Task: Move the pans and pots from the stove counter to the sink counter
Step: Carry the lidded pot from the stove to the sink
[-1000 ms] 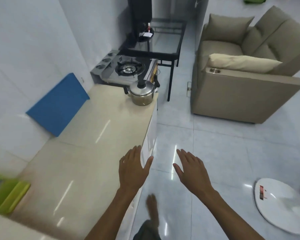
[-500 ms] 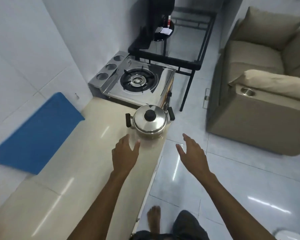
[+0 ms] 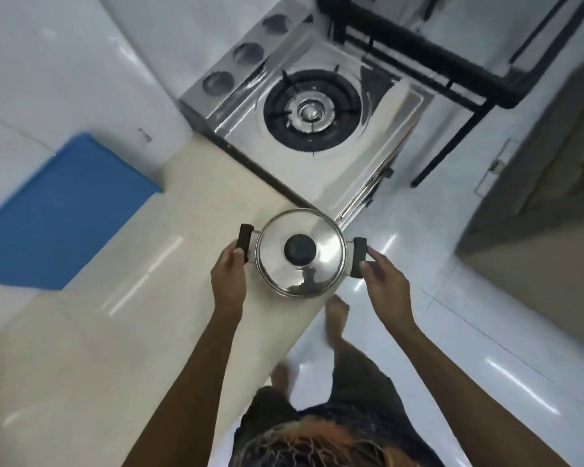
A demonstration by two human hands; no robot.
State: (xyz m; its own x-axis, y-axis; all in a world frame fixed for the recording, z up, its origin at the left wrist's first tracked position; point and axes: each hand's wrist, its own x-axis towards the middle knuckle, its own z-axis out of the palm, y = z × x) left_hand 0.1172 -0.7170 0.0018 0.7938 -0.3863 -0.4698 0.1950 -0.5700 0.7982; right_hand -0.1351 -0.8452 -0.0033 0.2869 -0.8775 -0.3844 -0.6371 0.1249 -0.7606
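A steel pot [image 3: 321, 264] with a domed lid and a black knob stands on the beige counter [image 3: 132, 298], close to its front edge and just short of the gas stove [image 3: 309, 111]. Two black side handles stick out from it. My left hand [image 3: 229, 276] has its fingers wrapped on the left handle. My right hand [image 3: 383, 281] pinches the right handle with thumb and fingers. Whether the pot's base is lifted off the counter cannot be told.
A blue board [image 3: 58, 210] leans on the white wall at the left. Behind the stove is a steel holder [image 3: 246, 59] with three round holes and a black metal frame table [image 3: 452, 52]. A beige sofa [image 3: 550, 230] stands at the right across the tiled floor.
I have stepped closer to the stove end. Both hands moved forward from open in the air onto the pot's two side handles.
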